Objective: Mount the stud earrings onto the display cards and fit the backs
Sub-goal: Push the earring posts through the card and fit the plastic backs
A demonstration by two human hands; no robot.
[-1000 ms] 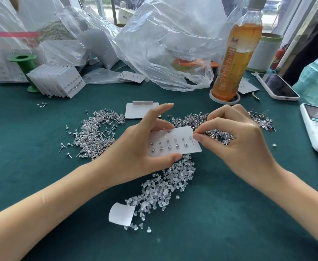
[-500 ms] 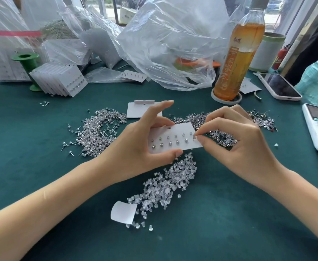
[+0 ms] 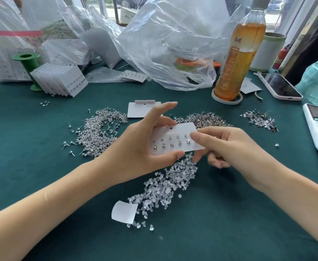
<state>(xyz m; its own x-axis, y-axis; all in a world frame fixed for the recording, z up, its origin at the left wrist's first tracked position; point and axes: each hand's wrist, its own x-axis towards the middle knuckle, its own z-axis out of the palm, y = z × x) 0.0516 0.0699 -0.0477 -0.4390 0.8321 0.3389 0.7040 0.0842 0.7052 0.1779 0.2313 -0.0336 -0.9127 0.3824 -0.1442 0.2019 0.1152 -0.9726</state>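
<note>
My left hand [image 3: 135,149] grips a white card [image 3: 175,140] by its left end, thumb under the lower edge, index finger lifted. Two rows of studs [image 3: 171,143] sit in it. My right hand [image 3: 228,146] pinches the card's right edge between thumb and fingers. Beneath, toward 6 o'clock, clear backs [image 3: 165,187] lie heaped on the green surface [image 3: 211,232]. Loose earrings [image 3: 99,130] pile at 9 o'clock; a tea bottle [image 3: 239,53] stands at 1 o'clock.

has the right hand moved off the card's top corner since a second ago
Yes. The right hand has dropped toward the person, away from the bottle; its thumb now presses the card at its right edge, fingers curled below.
</note>
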